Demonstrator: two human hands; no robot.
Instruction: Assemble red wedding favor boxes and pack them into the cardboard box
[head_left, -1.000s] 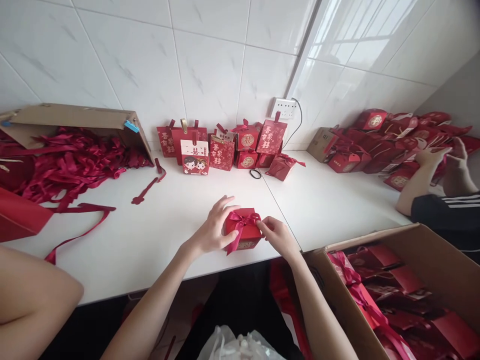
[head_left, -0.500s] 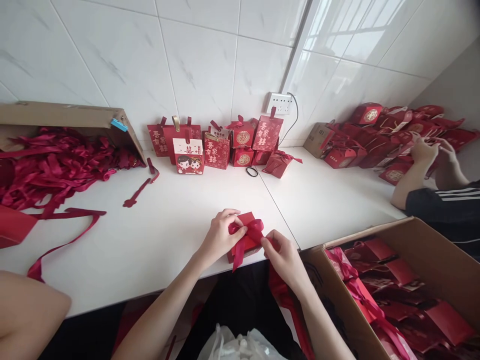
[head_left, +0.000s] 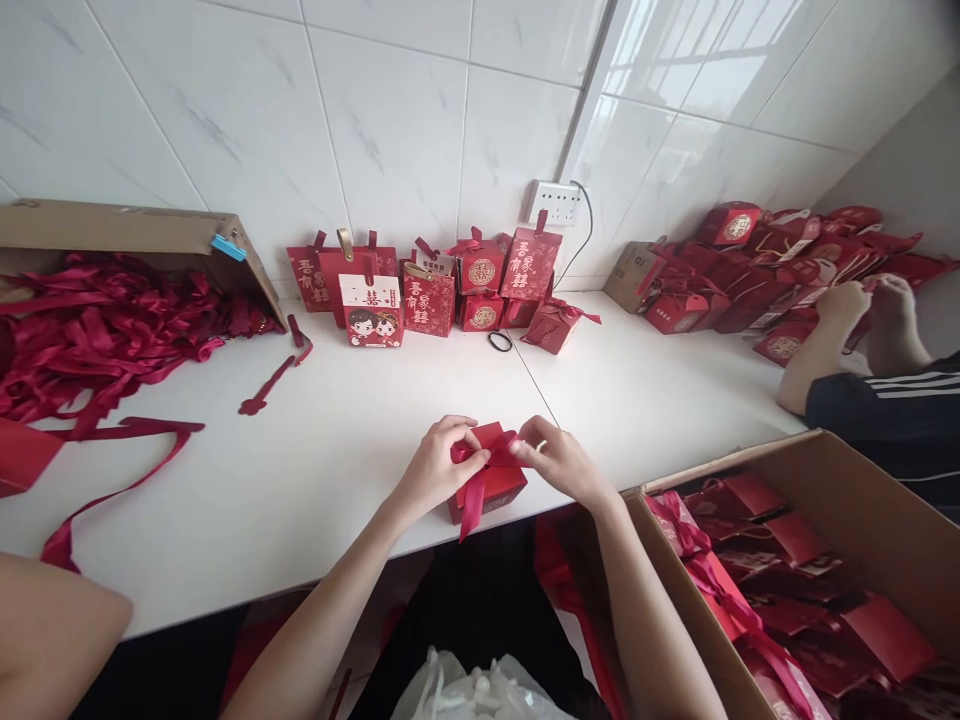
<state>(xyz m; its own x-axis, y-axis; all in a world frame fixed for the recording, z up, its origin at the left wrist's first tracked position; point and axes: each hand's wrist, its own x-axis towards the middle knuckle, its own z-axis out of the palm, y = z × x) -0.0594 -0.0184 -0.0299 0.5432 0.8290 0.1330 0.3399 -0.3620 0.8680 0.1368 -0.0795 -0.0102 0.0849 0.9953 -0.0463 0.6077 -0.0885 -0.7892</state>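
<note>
One left-hand grip [head_left: 442, 464] pinches the ribbon bow [head_left: 501, 453] near its knot; the right-hand grip [head_left: 561, 462] grasps the bow's right side. The bow sits atop a red box [head_left: 505, 488] near the front edge of the table [head_left: 315, 470]. An open carton [head_left: 870, 505] stands to the right.

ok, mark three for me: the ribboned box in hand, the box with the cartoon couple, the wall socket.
Ribboned box [head_left: 505, 491]: head view, front face.
Cartoon box [head_left: 373, 312]: head view, middle of the printed front.
Wall socket [head_left: 555, 203]: head view, white faceplate.
</note>
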